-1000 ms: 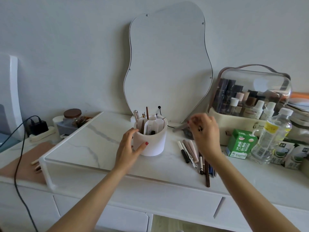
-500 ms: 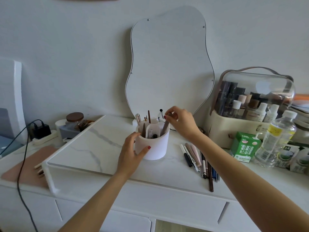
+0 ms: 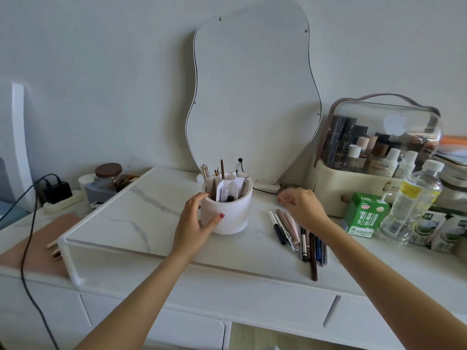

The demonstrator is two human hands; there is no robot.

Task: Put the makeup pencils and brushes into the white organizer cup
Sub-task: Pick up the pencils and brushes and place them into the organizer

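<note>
Organizer cup point(image 3: 227, 210) stands on the bench point(image 3: 131, 223), left hand point(image 3: 194, 221) wrapped round its near wall in a steadying grip. Right hand point(image 3: 302, 205), half a second back over the cup's rim dropping in a brush, now hovers empty with loosely bent fingers above the loose pencils point(image 3: 300, 236). One more piece stowed; many left.

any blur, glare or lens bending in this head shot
Head view: right hand slightly motion-blurred at the fingers, left hand on the white organizer cup sharper; window glare on the clear case lid; wide-angle bending curves the desk edge; soft, even daylight.
</note>
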